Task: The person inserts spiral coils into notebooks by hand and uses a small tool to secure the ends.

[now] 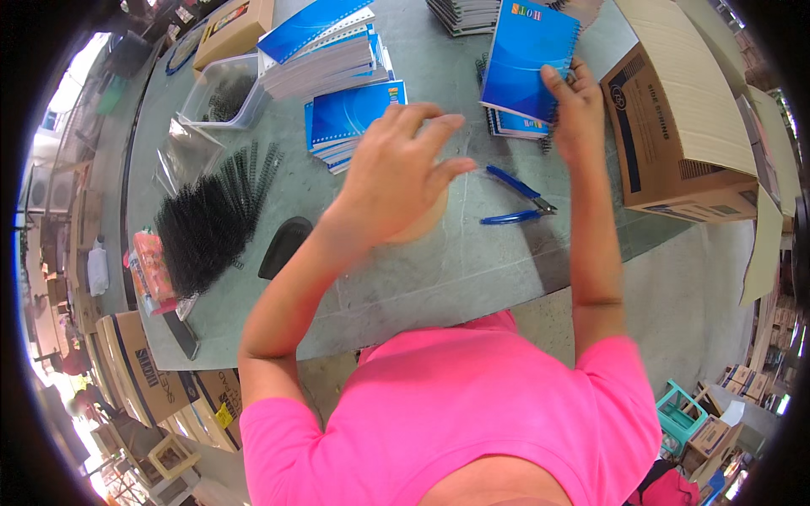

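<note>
- Toward the far right edge of the grey-green table (472,270), the right hand (578,110) grips a blue spiral notebook (530,59) by its lower right corner, thumb on the cover and fingers curled behind it along the wire spine.
- That notebook sits tilted over a small stack of like notebooks (516,125) lying on the table.
- Over the middle of the table, the left hand (396,173) hovers blurred, fingers loosely spread and holding nothing; whether it touches the surface I cannot tell.
- Blue-handled pliers (516,204) lie between the two hands, apart from both.
- A heap of black binding combs (207,223) spreads near the left edge.
- More blue notebooks (333,63) are piled at the far side, and an open cardboard box (675,110) stands at the right edge.
</note>
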Tool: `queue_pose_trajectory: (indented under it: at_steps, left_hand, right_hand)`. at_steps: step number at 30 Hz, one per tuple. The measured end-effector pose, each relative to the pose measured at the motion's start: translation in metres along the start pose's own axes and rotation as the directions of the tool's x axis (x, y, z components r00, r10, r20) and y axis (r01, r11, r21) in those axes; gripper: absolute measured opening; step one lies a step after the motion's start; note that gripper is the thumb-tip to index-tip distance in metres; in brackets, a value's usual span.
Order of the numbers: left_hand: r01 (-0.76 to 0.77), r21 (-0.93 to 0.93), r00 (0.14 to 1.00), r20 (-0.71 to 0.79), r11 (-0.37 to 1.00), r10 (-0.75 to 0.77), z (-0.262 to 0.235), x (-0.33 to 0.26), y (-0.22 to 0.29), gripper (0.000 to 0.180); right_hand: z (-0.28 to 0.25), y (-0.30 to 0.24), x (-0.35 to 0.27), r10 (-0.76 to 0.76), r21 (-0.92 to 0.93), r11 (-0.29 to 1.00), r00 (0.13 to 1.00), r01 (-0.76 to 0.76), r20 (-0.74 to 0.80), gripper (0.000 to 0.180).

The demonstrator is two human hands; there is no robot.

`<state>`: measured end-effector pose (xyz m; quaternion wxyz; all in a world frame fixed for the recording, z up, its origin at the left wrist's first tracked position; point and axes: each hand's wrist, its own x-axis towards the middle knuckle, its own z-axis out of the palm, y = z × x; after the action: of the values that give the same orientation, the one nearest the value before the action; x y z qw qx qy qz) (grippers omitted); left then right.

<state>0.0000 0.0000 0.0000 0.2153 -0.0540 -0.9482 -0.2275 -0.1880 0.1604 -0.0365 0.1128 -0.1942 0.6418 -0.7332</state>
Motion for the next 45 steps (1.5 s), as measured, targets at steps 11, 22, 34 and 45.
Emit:
queue_pose_trajectory:
  at_steps: [11,22,34,45]
  left_hand:
    - [0.362,-0.125,0.932,0.022,0.924,-0.362,-0.012,-0.046,-0.060,0.029]
    - [0.167,0.218,0.977,-0.171,0.962,-0.130,-0.018,-0.044,-0.101,0.027]
    - [-0.008,0.518,0.999,-0.033,0.856,0.030,-0.010,-0.052,-0.086,0.029]
    - [0.644,0.371,0.745,-0.108,0.669,-0.658,-0.032,-0.107,-0.173,0.030]
  right_hand:
    - [-0.065,0.106,0.017,-0.065,-0.450,0.893,0.981,-0.026,-0.186,0.044]
    - [-0.054,0.092,0.019,-0.414,-0.859,0.490,0.907,0.147,-0.081,0.040]
    - [0.107,0.012,-0.045,-0.512,-0.425,0.230,0.480,0.876,0.712,0.037]
    - [0.139,0.004,-0.055,-0.275,-0.537,0.331,0.624,0.776,0.732,0.017]
